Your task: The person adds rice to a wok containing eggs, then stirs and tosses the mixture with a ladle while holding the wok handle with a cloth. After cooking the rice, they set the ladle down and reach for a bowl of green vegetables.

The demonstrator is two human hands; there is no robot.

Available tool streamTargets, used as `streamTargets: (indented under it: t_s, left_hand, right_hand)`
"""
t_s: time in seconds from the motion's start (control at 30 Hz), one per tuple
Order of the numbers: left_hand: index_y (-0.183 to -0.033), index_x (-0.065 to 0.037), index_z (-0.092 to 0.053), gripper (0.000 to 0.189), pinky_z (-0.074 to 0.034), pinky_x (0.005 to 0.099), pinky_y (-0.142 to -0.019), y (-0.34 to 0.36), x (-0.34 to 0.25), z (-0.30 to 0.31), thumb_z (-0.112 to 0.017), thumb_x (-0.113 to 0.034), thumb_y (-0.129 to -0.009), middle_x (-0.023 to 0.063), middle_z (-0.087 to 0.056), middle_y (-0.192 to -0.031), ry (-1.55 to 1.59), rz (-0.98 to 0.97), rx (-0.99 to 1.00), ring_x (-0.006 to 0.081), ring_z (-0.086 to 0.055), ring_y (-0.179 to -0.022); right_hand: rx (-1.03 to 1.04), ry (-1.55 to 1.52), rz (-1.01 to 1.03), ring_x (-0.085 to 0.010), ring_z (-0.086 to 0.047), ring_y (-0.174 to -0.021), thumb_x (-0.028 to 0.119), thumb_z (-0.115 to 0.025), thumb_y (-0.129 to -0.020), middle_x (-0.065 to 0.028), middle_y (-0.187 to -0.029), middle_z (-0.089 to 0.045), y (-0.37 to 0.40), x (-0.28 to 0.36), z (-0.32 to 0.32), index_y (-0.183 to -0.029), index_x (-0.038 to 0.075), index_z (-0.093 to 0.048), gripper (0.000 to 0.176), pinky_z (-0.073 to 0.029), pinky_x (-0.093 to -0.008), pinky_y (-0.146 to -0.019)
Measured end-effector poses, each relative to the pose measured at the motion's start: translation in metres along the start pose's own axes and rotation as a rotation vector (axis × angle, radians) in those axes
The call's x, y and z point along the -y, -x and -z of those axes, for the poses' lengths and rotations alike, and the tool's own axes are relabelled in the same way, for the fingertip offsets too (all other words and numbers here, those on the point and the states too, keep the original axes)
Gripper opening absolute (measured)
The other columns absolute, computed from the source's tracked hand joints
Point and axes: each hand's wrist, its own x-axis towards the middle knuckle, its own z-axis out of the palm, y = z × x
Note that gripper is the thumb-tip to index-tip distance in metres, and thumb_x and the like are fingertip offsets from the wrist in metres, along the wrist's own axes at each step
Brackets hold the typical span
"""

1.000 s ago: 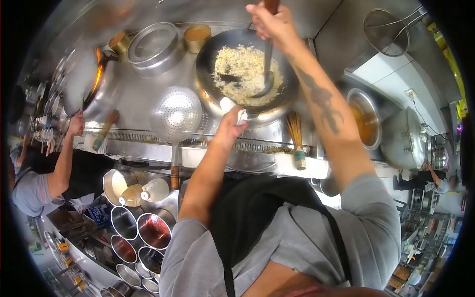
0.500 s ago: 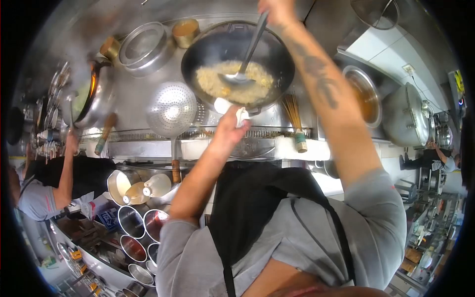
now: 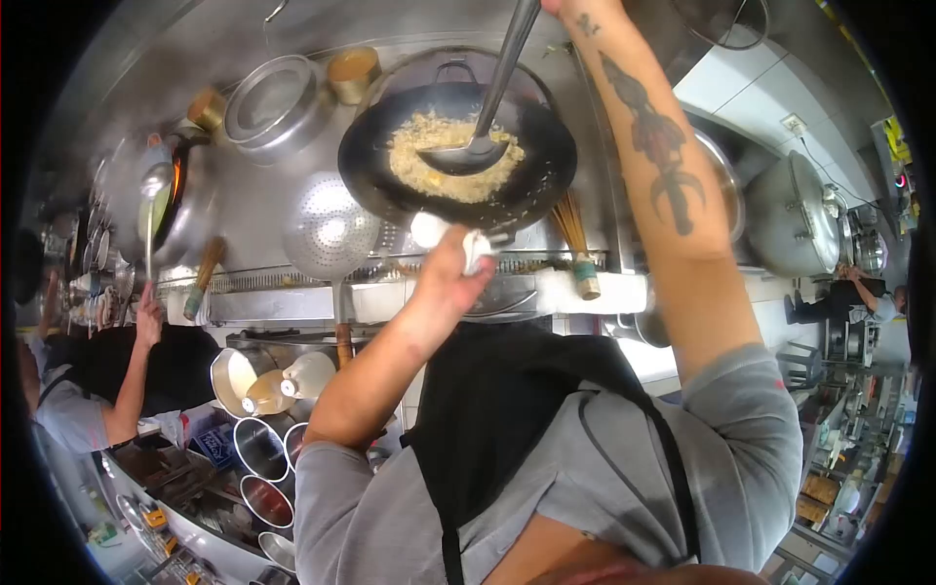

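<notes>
My left hand (image 3: 458, 265) is closed round a white cloth (image 3: 429, 231) at the near rim of a black wok (image 3: 366, 175). The wok is tilted, and its far edge stands off the ring behind it. Fried rice (image 3: 429, 136) with bits of yellow egg lies inside. A long metal ladle (image 3: 478, 154) rests with its bowl in the rice. Its handle rises to my right hand (image 3: 553, 6), which is mostly cut off by the top edge of the view; its fingers hardly show.
A perforated skimmer (image 3: 333, 226) lies left of the wok, a bamboo brush (image 3: 575, 244) right. Behind are a metal pan (image 3: 271, 102) and a brass-coloured pot (image 3: 353, 73). At left, a co-worker's hand (image 3: 147, 319) holds a ladle over another wok. A lidded pot (image 3: 790, 219) stands right.
The wok has tilted and shifted slightly toward me, off its ring. The ladle bowl has turned in the rice, and my right hand has risen mostly out of view.
</notes>
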Motion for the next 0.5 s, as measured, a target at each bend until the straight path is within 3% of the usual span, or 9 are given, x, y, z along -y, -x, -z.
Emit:
streamTargets:
  t_s: [0.07,0.1,0.17,0.2,0.23,0.3,0.37,0.47,0.5]
  left_hand:
    - [-0.101,-0.009,-0.055,0.012,-0.041,0.0245,-0.048,-0.031,-0.004,0.021,-0.050,-0.015,-0.091,0.0061,-0.062,-0.087,0.024,-0.042,0.158,0.0167,-0.057,-0.068]
    - [-0.102,-0.009,-0.054,0.013,-0.043,0.0247,-0.050,-0.051,0.000,0.034,-0.050,-0.015,-0.091,0.0063,-0.062,-0.087,0.038,-0.069,0.246,0.0172,-0.057,-0.069]
    - [-0.104,-0.011,-0.054,0.016,-0.047,0.0250,-0.055,-0.049,0.034,0.071,-0.051,-0.022,-0.093,0.0035,-0.059,-0.090,-0.119,-0.009,0.012,0.0148,-0.058,-0.075]
    - [-0.105,-0.013,-0.054,0.018,-0.050,0.0252,-0.058,-0.048,0.050,0.089,-0.051,-0.026,-0.094,0.0021,-0.058,-0.091,-0.189,0.033,-0.100,0.0136,-0.058,-0.078]
    - [-0.104,-0.014,-0.052,0.015,-0.049,0.0265,-0.054,-0.037,0.066,0.100,-0.053,-0.024,-0.093,0.0020,-0.057,-0.087,-0.140,-0.005,-0.003,0.0141,-0.057,-0.073]
    - [-0.100,-0.013,-0.052,0.012,-0.049,0.0269,-0.053,-0.030,0.064,0.102,-0.053,-0.021,-0.092,0.0019,-0.057,-0.086,-0.175,0.125,-0.048,0.0139,-0.056,-0.073]
    - [-0.100,-0.012,-0.052,0.011,-0.047,0.0264,-0.050,-0.034,0.028,0.054,-0.053,-0.018,-0.092,0.0027,-0.058,-0.086,-0.088,0.000,-0.145,0.0141,-0.055,-0.069]
    - [-0.097,-0.010,-0.053,0.010,-0.045,0.0256,-0.046,-0.117,-0.015,0.052,-0.053,-0.017,-0.090,0.0032,-0.059,-0.083,-0.083,-0.035,0.043,0.0141,-0.055,-0.066]
    - [-0.097,-0.009,-0.053,0.010,-0.044,0.0255,-0.044,-0.128,-0.018,0.049,-0.053,-0.016,-0.089,0.0034,-0.059,-0.082,-0.089,-0.043,0.040,0.0142,-0.055,-0.065]
  right_hand:
    - [-0.070,0.103,0.088,-0.0133,-0.043,-0.038,0.019,-0.060,-0.086,-0.0004,-0.050,-0.045,0.017,-0.055,0.014,-0.066,0.011,-0.050,0.024,-0.034,-0.0282,-0.035]
    - [-0.159,0.163,-0.047,-0.0127,-0.044,-0.038,0.016,-0.060,-0.087,-0.0012,-0.050,-0.047,0.028,-0.093,0.018,-0.068,0.010,-0.050,0.023,-0.034,-0.0275,-0.035]
    - [-0.159,0.204,0.028,-0.0117,-0.045,-0.039,0.014,-0.061,-0.088,-0.0019,-0.051,-0.048,0.031,-0.105,0.024,-0.071,0.008,-0.049,0.021,-0.035,-0.0267,-0.035]
    - [-0.149,0.145,0.019,-0.0110,-0.045,-0.039,0.013,-0.061,-0.088,-0.0016,-0.052,-0.048,0.039,-0.075,0.016,-0.072,0.008,-0.049,0.021,-0.035,-0.0261,-0.035]
    - [-0.136,0.088,0.006,-0.0102,-0.044,-0.039,0.013,-0.062,-0.088,-0.0013,-0.053,-0.048,0.045,-0.035,0.004,-0.073,0.008,-0.049,0.020,-0.035,-0.0255,-0.036]
    - [-0.138,0.146,0.116,-0.0081,-0.040,-0.037,0.016,-0.061,-0.089,0.0028,-0.055,-0.047,0.038,0.028,-0.005,-0.076,0.009,-0.052,0.018,-0.033,-0.0222,-0.034]
    - [-0.187,0.115,0.372,-0.0061,-0.037,-0.037,0.015,-0.060,-0.089,0.0042,-0.054,-0.045,0.047,0.073,-0.019,-0.071,0.010,-0.047,0.022,-0.033,-0.0213,-0.032]
    - [0.102,-0.078,0.255,-0.0062,-0.038,-0.037,0.015,-0.060,-0.087,0.0041,-0.053,-0.043,0.008,0.101,0.007,-0.068,0.012,-0.044,0.025,-0.032,-0.0232,-0.032]
    - [-0.009,0.006,0.463,-0.0061,-0.038,-0.037,0.015,-0.059,-0.088,0.0042,-0.053,-0.043,0.027,0.088,0.005,-0.068,0.012,-0.045,0.024,-0.032,-0.0237,-0.033]
